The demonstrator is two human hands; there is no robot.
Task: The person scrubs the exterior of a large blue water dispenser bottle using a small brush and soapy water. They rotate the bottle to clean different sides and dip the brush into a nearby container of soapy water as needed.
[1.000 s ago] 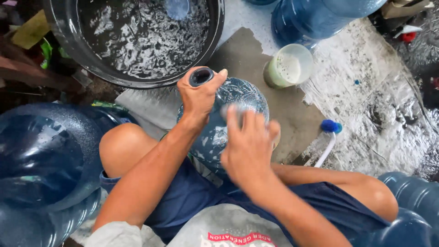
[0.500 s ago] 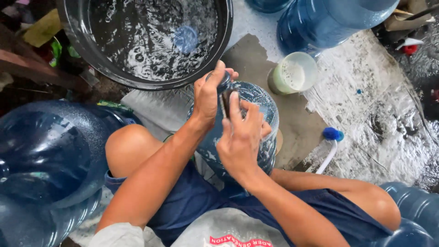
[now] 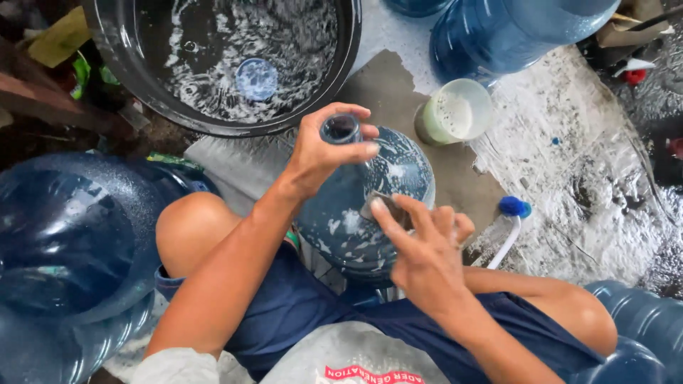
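big blue water jug (image 3: pixel 356 213) upright between person's knees, soapy streaks all over shoulder. left hand (image 3: pixel 320 153) wrapped round jug neck, fingers closed on it just under open mouth. right hand (image 3: pixel 420 245) pressing small dark scrub pad (image 3: pixel 384 206) flat on jug shoulder, fingers together over it. black basin (image 3: pixel 235 64) of sudsy water just beyond, blue cap (image 3: pixel 256 78) floating inside. cup of milky liquid (image 3: pixel 455 110) to right, blue-tipped brush (image 3: pixel 512 220) on wet floor, more blue jugs (image 3: pixel 71 242) around.
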